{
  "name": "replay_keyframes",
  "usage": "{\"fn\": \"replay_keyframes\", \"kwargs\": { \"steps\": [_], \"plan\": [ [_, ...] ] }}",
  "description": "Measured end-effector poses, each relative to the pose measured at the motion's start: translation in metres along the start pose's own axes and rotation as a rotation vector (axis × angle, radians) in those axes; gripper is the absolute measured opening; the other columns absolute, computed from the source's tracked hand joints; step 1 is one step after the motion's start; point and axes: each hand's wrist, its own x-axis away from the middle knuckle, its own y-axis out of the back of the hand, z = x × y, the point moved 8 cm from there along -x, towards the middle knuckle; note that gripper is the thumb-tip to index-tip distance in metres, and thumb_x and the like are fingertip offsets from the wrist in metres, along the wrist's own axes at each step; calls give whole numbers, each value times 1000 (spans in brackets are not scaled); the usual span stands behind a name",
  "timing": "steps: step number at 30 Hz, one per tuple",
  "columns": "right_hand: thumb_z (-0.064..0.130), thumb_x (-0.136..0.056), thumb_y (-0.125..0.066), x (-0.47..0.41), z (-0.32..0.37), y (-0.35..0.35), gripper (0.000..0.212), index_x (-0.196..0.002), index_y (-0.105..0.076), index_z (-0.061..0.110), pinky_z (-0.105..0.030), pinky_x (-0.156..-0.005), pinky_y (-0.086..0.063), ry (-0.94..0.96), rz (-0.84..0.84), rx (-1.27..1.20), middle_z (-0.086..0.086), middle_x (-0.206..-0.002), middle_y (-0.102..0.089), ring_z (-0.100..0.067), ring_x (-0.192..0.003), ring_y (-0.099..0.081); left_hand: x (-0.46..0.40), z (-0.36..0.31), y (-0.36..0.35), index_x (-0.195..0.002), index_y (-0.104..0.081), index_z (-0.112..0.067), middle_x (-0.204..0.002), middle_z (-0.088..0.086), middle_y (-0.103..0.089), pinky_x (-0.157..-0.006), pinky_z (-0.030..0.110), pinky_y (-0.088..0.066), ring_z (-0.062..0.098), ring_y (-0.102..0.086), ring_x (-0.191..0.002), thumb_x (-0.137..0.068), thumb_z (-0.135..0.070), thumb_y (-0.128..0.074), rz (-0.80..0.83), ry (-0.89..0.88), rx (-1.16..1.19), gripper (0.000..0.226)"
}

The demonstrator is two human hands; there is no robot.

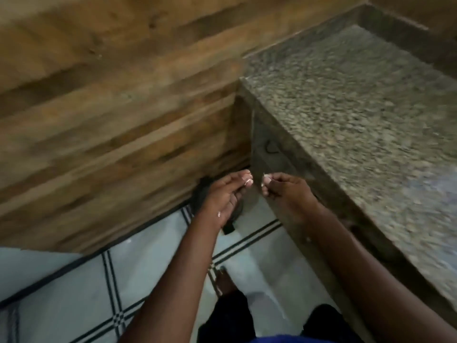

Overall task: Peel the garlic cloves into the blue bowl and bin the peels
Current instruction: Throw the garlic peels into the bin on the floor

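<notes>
The fingers of the left hand are curled together and pinch small pale bits that look like garlic peels. The right hand also has its fingers curled, pinching a pale scrap at the tips. The 2 hands are close together but apart, held out above the floor, beside the edge of the granite worktop. Under the left hand is a dark object on the floor against the wooden wall; the blur hides what it is. No writing can be read. A bare foot stands on the light tiles with dark lines.
</notes>
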Motion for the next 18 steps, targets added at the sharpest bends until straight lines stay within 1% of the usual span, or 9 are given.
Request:
{"fn": "replay_keyframes", "kwargs": {
  "steps": [2, 6, 10, 12, 14, 16, 17, 18],
  "plan": [
    [-5, -95, -62, -30, -11, -39, 9, -88, -67, -1, -23, -62, -56, -22, -1, 31, -11, -72, -65, -17, -62, -60, -19, -24, 35, -95, -68, 1, -78, 5, -77, -69, 16, -58, 8, -75, -74, -97, 12, -54, -36, 7, 0, 18],
    [-1, -96, -63, -73, -31, -88, 4, -97, -67, -2, -20, -64, -58, -91, 20, 91, -12, -79, -64, -16, -68, -62, -54, -50, 86, -96, -69, 2, -80, 7, -77, -71, 18, -59, 10, -75, -76, -96, 13, -55, -100, 35, 39, 18],
    [0, -95, -66, -115, -55, -114, 3, -92, -67, -1, -23, -63, -59, -160, -10, 147, -13, -77, -65, -19, -69, -63, -87, -59, 128, -96, -70, 2, -81, 7, -78, -69, 17, -59, 12, -75, -76, -96, 14, -55, -165, 67, 66, 19],
    [-1, -94, -67, -135, -70, -122, 8, -87, -66, 1, -26, -68, -59, -195, -32, 162, -12, -76, -65, -19, -69, -63, -103, -59, 147, -96, -70, 1, -82, 7, -78, -68, 17, -59, 12, -75, -77, -96, 14, -56, -201, 86, 65, 19],
    [0, -95, -66, -159, -91, -125, 10, -86, -66, 3, -28, -75, -59, -238, -42, 186, -11, -78, -66, -18, -71, -63, -122, -53, 169, -95, -70, 1, -82, 7, -78, -68, 17, -58, 13, -75, -78, -95, 15, -56, -234, 112, 50, 20],
    [2, -97, -65, -184, -117, -124, 10, -87, -67, 4, -34, -87, -58, -298, -50, 231, -10, -81, -68, -18, -75, -65, -144, -38, 192, -96, -70, 1, -83, 7, -78, -69, 18, -59, 15, -74, -82, -95, 16, -56, -264, 143, 26, 21],
    [2, -97, -65, -199, -132, -121, 10, -88, -67, 4, -35, -89, -57, -333, -65, 239, -10, -82, -68, -18, -76, -65, -157, -26, 207, -97, -70, 2, -85, 7, -78, -70, 18, -59, 15, -74, -84, -94, 16, -56, -285, 167, 3, 21],
    [1, -97, -65, -212, -146, -116, 8, -89, -67, 2, -32, -85, -59, -362, -90, 239, -11, -83, -68, -18, -75, -66, -169, -13, 219, -99, -70, 3, -86, 8, -78, -70, 19, -59, 15, -74, -83, -94, 17, -56, -305, 189, -11, 20]
  ]
}}
